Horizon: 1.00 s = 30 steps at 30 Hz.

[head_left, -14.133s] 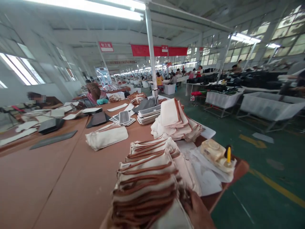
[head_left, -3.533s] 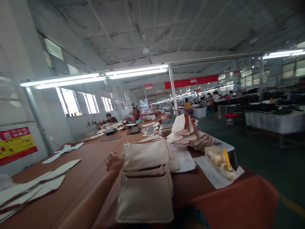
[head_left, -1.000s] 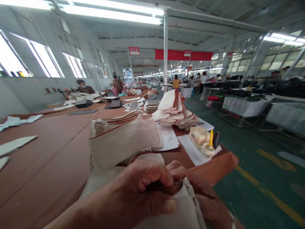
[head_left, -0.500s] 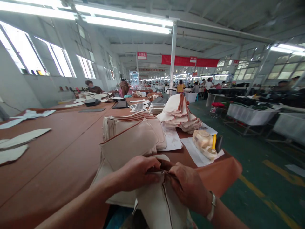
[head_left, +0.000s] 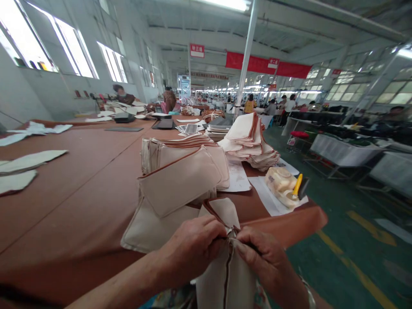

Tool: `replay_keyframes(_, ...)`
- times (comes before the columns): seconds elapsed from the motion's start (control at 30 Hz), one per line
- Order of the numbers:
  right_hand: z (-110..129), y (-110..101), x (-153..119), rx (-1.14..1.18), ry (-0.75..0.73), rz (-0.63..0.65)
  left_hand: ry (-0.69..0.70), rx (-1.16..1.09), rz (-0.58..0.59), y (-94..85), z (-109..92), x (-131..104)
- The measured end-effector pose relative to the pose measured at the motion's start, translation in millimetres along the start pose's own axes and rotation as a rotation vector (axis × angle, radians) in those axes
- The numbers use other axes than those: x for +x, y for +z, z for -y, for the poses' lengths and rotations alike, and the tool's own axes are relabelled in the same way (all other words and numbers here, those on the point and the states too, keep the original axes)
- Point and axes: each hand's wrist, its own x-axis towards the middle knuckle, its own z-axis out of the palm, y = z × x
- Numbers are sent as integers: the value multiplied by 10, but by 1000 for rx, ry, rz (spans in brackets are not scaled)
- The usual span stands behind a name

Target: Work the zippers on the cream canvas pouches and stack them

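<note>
Both of my hands pinch a cream leather piece point(head_left: 212, 279) with a dark seam running down its middle. My left hand point(head_left: 199, 240) grips it just left of the seam. On the other side my right hand point(head_left: 265, 253) has thumb and fingers closed on the material close to the seam. The piece's upper end, with a brown inner edge, sticks up beyond my fingers, while its lower part hangs towards my lap. Just past my left hand, a loose cream panel point(head_left: 180, 180) leans against a stack of similar brown-edged panels point(head_left: 183, 141) on the table.
A brown-covered table point(head_left: 80, 171) stretches left and ahead. Another pile of panels point(head_left: 244, 133) stands at the back right. Nearby, a plastic-wrapped tub point(head_left: 280, 182) and a yellow-handled brush point(head_left: 298, 184) sit on white paper. Cream pieces point(head_left: 28, 163) lie left. People work farther off.
My view has tilted down and turned slightly left. My hands have come closer together at the seam, and more of the piece's upper end now shows beyond them.
</note>
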Motion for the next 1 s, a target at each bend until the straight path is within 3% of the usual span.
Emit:
replay_keyframes(0.2, -1, 39, 62, 297, 251, 123, -7, 44, -9, 49, 74, -107)
replay_keyframes(0.37, -68, 32, 109, 529, 344, 244, -240, -529, 123, -53, 147, -102)
replay_keyframes(0.47, -59, 34, 132, 381, 318, 208, -350, -867, 197, -66, 196, -58)
replay_keyframes(0.53, -41, 39, 140, 195, 237, 181, -405, -980, 210, -55, 220, -30)
replay_keyframes(0.7, -13, 37, 129, -103, 87, 163, -429, -1051, 284, -71, 262, 31)
replay_keyframes(0.87, -14, 20, 123, -187, 67, 141, -416, -1125, 368, -85, 300, 87)
replay_keyframes(1.0, -20, 6, 149, -193, 41, 138, -393, -1072, 363, -47, 285, 127)
